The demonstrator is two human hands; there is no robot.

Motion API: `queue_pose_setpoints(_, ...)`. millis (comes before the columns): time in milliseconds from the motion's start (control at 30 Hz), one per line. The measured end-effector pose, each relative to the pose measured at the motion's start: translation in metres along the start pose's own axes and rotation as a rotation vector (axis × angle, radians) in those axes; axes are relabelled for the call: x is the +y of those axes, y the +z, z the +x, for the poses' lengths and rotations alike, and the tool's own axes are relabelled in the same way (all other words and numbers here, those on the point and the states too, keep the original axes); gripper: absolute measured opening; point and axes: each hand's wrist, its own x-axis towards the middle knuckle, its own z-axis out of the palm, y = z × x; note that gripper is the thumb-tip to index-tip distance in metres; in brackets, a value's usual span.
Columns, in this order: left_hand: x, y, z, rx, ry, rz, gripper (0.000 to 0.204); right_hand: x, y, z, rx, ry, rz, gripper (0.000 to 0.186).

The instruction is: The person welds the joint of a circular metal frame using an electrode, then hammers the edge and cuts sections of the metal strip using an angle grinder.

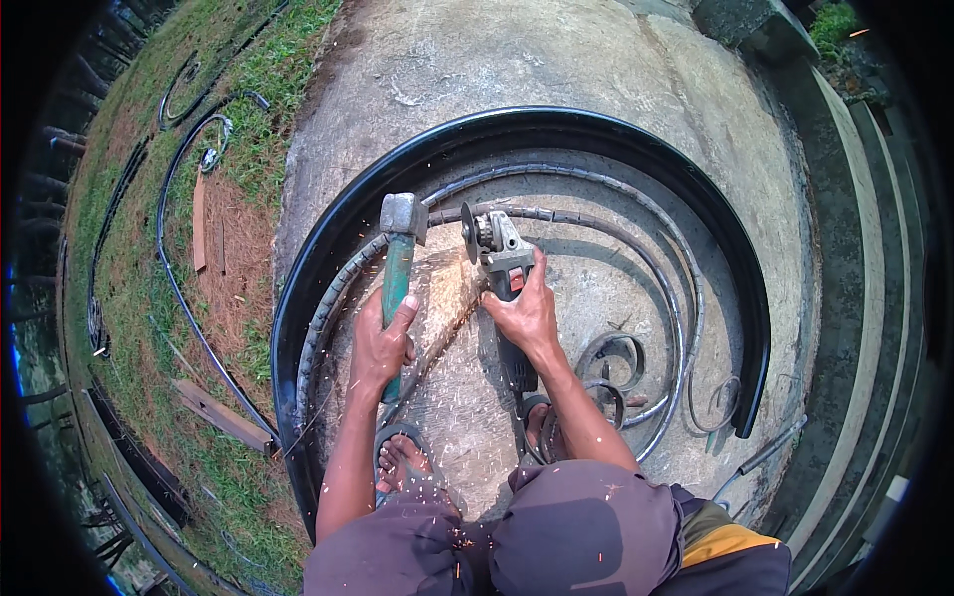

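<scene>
My left hand (pixel 385 341) grips the green handle of a hammer (pixel 397 308); its squarish steel head (pixel 403 218) points away from me. My right hand (pixel 525 316) is wrapped round an angle grinder (pixel 504 253), whose thin disc (pixel 469 233) meets or nearly meets a curved, notched metal bar (pixel 572 217); exact contact is unclear. Sparks spray leftward and down between my hands. The bar lies with other bent tubes inside a wide black curved channel (pixel 527 121) on the concrete.
My sandalled feet (pixel 402 460) stand within the curve. Metal strip loops (pixel 626 350) lie at right. On the left, grass (pixel 129 318) holds bent lengths and wooden boards (pixel 224 412). The concrete slab (pixel 437 60) ends beside steps (pixel 845 298) at right.
</scene>
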Motion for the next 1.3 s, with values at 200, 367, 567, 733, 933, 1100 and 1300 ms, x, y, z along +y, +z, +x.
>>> queue_pose_setpoints(200,-0.007,0.000,0.000,0.006,0.017,-0.022,0.037,0.000,0.004,0.000,0.016,-0.004,0.019,0.102)
queue_pose_setpoints(367,-0.003,0.001,-0.001,-0.007,-0.001,-0.002,0.037,-0.010,0.001,0.005,-0.002,0.067,0.008,0.102)
queue_pose_setpoints(567,0.002,0.000,-0.003,0.011,0.040,-0.008,0.038,0.005,0.008,0.005,-0.021,0.032,-0.061,0.101)
queue_pose_setpoints(733,-0.013,-0.003,-0.014,0.107,0.132,0.214,0.036,0.003,0.004,0.001,0.010,-0.002,0.042,0.103)
queue_pose_setpoints(933,-0.039,-0.012,-0.084,0.136,0.123,0.502,0.031,-0.001,-0.022,-0.013,-0.013,0.013,0.132,0.103)
queue_pose_setpoints(1100,-0.053,-0.001,-0.106,0.091,-0.081,0.399,0.029,0.011,-0.016,-0.014,0.010,0.065,0.087,0.102)
queue_pose_setpoints(1300,-0.065,0.002,-0.107,0.148,-0.066,0.416,0.029,0.011,-0.012,-0.012,0.004,0.075,0.054,0.102)
